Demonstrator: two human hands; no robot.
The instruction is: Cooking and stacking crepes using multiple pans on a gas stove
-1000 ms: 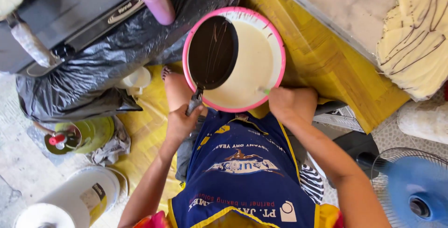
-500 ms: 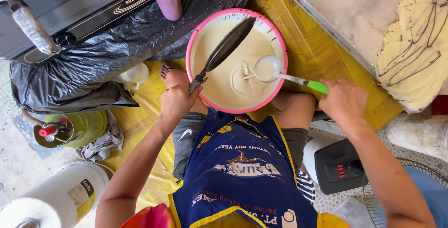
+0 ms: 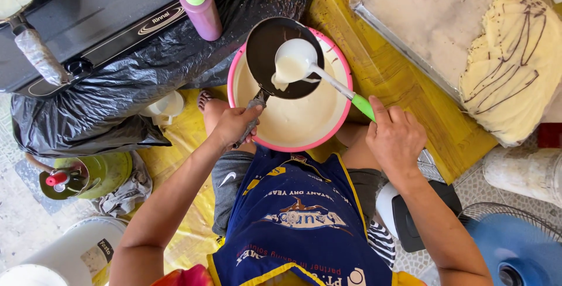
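Pouring is under way: the right hand [image 3: 397,139], fingers closed round a green handle, tips a white ladle [image 3: 294,62] so that pale batter runs onto a small black pan [image 3: 280,46]. The left hand [image 3: 234,123] has its fingers wrapped tight on the pan's handle and holds the pan tilted above a pink-rimmed bowl [image 3: 346,90], which sits between the person's knees on a yellow sheet [image 3: 181,139]. Judged from the frame, only a small patch of the pan is covered; most of its dark face is bare, so the coating is at its start. The bowl holds plenty of batter.

Beside the left forearm lie a green gas cylinder [image 3: 99,172] with a red valve, a grey rag [image 3: 126,192] and a white bucket [image 3: 76,251]. By the right arm stand a black-and-white appliance [image 3: 410,210] and a blue fan [image 3: 515,245].

Beyond the bowl, a black plastic bag [image 3: 117,98] is draped under a grey stove [image 3: 93,11], with a purple squeeze bottle [image 3: 201,9] upon it. To the far right, a lined tray [image 3: 433,11] carries pale folded crepes [image 3: 515,69] striped with chocolate. Nothing obstructs the pan or ladle.
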